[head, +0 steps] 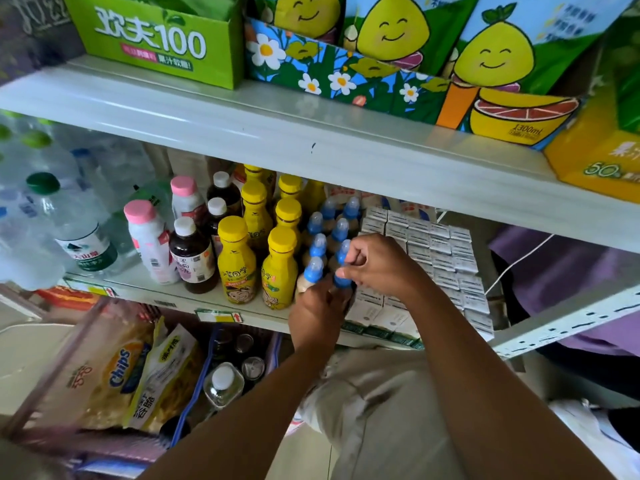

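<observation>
Several small beige bottles with blue caps point(316, 244) stand in rows on the middle shelf point(145, 284), between yellow bottles and white cartons. My left hand point(317, 315) grips the front bottles low down at the shelf edge. My right hand point(379, 263) has its fingers curled round the blue cap point(341, 280) of the front right bottle, whose body is hidden behind my hands.
Yellow bottles point(236, 259), dark bottles point(192, 256), pink-capped bottles point(147, 237) and water bottles point(74, 223) stand to the left. White cartons point(436, 251) fill the right. Boxes point(162, 39) sit on the upper shelf point(311, 133). A basket point(114, 372) of snacks and bottles is below left.
</observation>
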`<action>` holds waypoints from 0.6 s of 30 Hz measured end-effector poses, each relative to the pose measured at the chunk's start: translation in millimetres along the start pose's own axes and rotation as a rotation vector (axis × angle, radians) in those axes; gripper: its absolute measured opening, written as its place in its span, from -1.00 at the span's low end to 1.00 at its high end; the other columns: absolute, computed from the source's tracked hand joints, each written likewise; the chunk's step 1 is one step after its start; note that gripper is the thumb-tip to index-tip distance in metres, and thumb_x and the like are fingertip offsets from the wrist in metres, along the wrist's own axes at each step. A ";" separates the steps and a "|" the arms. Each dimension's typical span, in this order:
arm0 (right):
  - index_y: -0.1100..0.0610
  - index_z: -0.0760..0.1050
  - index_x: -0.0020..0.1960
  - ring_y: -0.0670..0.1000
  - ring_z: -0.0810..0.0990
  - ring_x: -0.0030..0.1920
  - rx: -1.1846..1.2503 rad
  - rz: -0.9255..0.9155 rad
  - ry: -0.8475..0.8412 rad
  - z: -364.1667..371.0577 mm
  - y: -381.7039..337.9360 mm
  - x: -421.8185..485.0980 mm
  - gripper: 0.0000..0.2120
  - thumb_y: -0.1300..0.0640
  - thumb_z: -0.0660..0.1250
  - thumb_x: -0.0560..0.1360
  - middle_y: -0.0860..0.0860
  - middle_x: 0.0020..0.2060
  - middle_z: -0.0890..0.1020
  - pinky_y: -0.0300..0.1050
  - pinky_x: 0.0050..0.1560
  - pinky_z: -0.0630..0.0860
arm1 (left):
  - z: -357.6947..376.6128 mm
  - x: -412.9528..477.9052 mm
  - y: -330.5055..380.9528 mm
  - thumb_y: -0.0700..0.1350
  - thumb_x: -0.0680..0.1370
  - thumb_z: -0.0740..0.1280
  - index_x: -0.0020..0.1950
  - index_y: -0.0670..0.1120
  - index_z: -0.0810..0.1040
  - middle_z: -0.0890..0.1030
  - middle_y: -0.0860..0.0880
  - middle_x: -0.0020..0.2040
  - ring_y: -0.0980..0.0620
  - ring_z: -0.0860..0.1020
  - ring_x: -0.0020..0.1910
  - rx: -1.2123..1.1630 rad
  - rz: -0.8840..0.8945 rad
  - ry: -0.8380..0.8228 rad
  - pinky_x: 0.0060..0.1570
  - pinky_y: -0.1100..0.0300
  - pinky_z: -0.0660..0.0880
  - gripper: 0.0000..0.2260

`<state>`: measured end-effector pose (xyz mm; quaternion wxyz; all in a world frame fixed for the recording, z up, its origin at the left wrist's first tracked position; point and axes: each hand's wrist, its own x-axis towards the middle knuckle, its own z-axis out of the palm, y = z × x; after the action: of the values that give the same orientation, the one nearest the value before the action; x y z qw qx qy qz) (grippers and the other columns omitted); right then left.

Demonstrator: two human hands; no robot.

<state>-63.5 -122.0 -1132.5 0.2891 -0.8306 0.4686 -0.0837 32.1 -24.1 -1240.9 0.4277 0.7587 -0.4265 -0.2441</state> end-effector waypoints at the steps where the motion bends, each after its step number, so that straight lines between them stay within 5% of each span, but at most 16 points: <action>1: 0.15 0.56 -0.20 0.04 0.65 -0.30 0.003 -0.003 -0.011 -0.5 -0.7 0.3 -0.81 0.15 0.57 0.44 0.10 -0.27 0.68 -0.10 -0.26 0.51 | 0.5 -0.6 -0.4 0.36 0.48 0.13 0.18 0.15 0.57 0.69 -0.02 -0.14 -0.17 0.61 -0.12 -0.005 0.006 0.004 -0.19 -0.02 0.56 -0.55; 6: 0.19 0.61 -0.13 -0.13 0.56 -0.40 0.057 0.012 -0.028 -2.4 -2.7 -4.0 -0.82 0.12 0.57 0.46 0.09 -0.30 0.68 -0.19 -0.31 0.47 | -1.6 -1.4 -2.8 0.25 0.58 0.26 0.26 0.17 0.60 0.71 -0.05 -0.12 -0.20 0.61 -0.13 -0.002 0.029 0.038 -0.24 0.04 0.52 -0.67; 10: 0.08 0.63 -0.15 -0.05 0.64 -0.30 0.031 0.041 0.244 -5.3 0.5 4.6 -0.73 -0.12 0.52 0.48 -0.01 -0.32 0.66 -0.12 -0.24 0.50 | -1.3 -3.2 -7.2 0.38 0.44 0.21 0.15 0.13 0.65 0.69 0.00 -0.26 -0.10 0.63 -0.30 -0.122 0.005 0.029 -0.30 -0.02 0.59 -0.52; 18: 0.14 0.47 -0.25 0.11 0.66 -0.39 0.128 0.080 0.243 8.6 9.4 30.0 -0.71 0.15 0.59 0.44 0.14 -0.37 0.63 0.10 -0.25 0.61 | -2.4 -14.1 -20.1 0.22 0.51 0.29 0.14 0.13 0.58 0.71 0.08 -0.15 -0.02 0.66 -0.22 -0.145 -0.028 0.094 -0.23 -0.02 0.60 -0.71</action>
<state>-50.5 -147.1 -1148.7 0.2857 -0.7750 0.5265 -0.2016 35.4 -5.6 -1256.8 0.4973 0.7424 -0.3765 -0.2445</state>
